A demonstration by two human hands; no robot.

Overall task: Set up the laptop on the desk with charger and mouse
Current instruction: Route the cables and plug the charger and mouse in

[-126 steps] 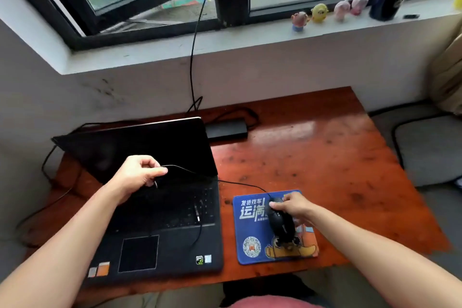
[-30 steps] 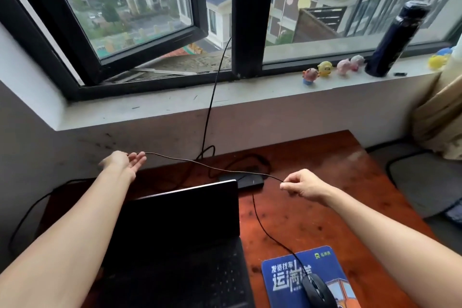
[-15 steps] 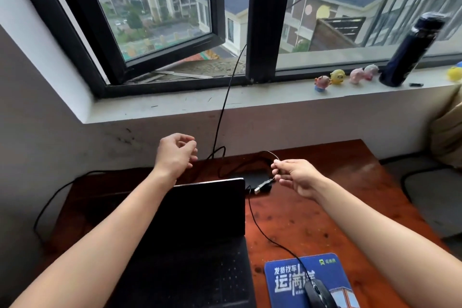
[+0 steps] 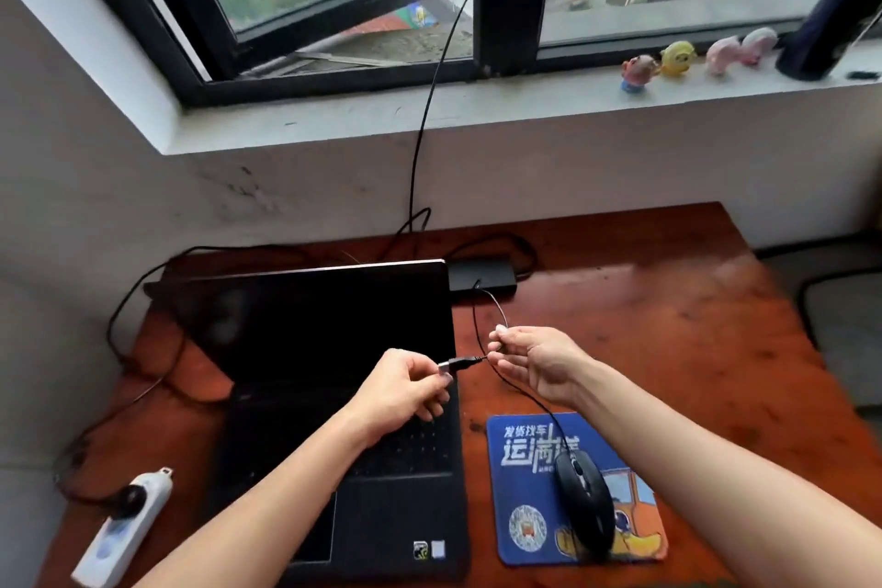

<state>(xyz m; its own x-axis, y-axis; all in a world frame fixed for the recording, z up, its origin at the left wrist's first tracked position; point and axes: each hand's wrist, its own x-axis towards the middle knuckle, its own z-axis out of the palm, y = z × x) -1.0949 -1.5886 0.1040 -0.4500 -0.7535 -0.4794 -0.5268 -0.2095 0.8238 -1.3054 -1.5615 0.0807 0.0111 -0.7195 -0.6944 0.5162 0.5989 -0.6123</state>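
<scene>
An open black laptop stands on the reddish wooden desk, its screen dark. A black mouse rests on a blue mouse pad to the laptop's right. Its thin black cable loops up to my hands. My left hand pinches the cable's USB plug over the laptop's right edge. Right beside the plug, my right hand holds the cable. The black charger brick lies behind the laptop, with its cord running up to the window.
A white power strip with a black plug in it lies at the desk's front left corner. Small toy figures and a dark bottle stand on the windowsill. Charger cords trail along the desk's left side.
Both hands came down and together from above the laptop lid. My left hand now grips the USB plug, which hung loose near my right hand before. The view tilted downward.
</scene>
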